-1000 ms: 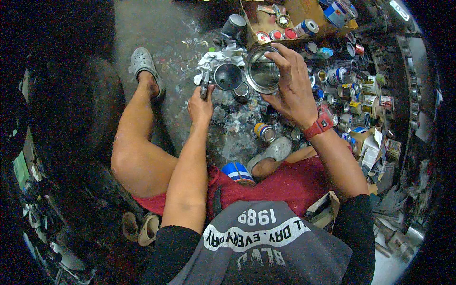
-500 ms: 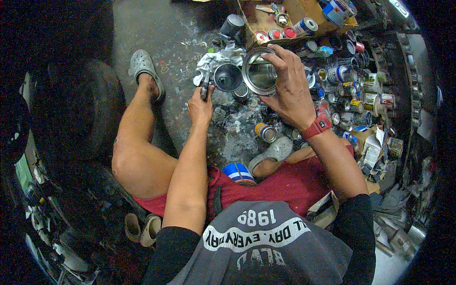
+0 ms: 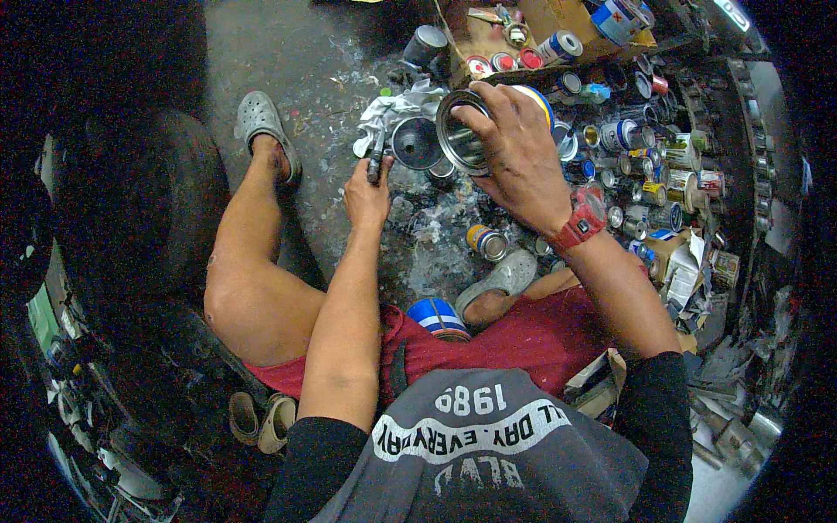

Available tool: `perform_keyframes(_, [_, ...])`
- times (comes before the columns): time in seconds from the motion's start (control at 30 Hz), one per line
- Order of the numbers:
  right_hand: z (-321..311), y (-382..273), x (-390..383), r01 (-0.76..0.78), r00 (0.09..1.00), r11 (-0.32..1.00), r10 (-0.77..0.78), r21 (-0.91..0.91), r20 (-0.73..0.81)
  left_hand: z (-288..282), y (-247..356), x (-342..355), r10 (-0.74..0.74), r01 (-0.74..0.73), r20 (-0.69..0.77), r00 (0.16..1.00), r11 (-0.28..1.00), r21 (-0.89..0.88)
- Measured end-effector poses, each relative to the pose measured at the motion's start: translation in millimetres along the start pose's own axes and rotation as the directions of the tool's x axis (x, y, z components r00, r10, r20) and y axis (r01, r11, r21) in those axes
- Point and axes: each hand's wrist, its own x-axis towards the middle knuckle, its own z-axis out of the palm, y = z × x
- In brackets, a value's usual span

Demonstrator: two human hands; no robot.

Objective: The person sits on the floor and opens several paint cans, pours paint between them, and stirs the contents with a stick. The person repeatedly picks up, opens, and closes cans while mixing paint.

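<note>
My right hand (image 3: 527,166) grips an open metal paint can (image 3: 462,131) by its upper rim and side. The can is tilted, its mouth facing left toward a round dark cup (image 3: 417,144) that has grey inside. No stream between can and cup can be made out. Closed around a slim dark handle (image 3: 375,166) is my left hand (image 3: 366,193), just left of the cup; it looks like a spray gun's grip, though the join to the cup is hard to see. A crumpled white cloth (image 3: 388,113) lies behind the handle.
Several paint cans (image 3: 632,135) crowd the floor on the right. An orange-banded can (image 3: 486,242) lies near my right shoe, and a blue can (image 3: 438,319) stands between my legs. A cardboard box (image 3: 558,17) with cans is at the back. A tire (image 3: 166,192) is at left.
My right hand has tipped the paint can further, turning its mouth leftward so its coloured side shows. The left hand and cup have hardly moved.
</note>
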Motion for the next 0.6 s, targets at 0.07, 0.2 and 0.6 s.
perform_keyframes(0.07, [2.5, -0.8, 2.7, 0.032, 0.999, 0.998, -0.030, -0.052, 0.024, 0.4, -0.2, -0.3, 0.009, -0.009, -0.002, 1.000, 1.000, 0.005])
perform_keyframes(0.2, [3.7, -3.6, 10.6, 0.112, 0.994, 0.987, -0.110, -0.119, 0.029, -0.6, 2.6, -2.0, 0.025, -0.025, 0.007, 1.000, 1.000, -0.010])
perform_keyframes(0.6, [0.7, -4.1, 27.1, 0.219, 0.976, 0.954, -0.213, -0.202, 0.050, -3.0, 9.3, -2.7, 0.059, -0.060, -0.021, 0.998, 0.996, -0.070])
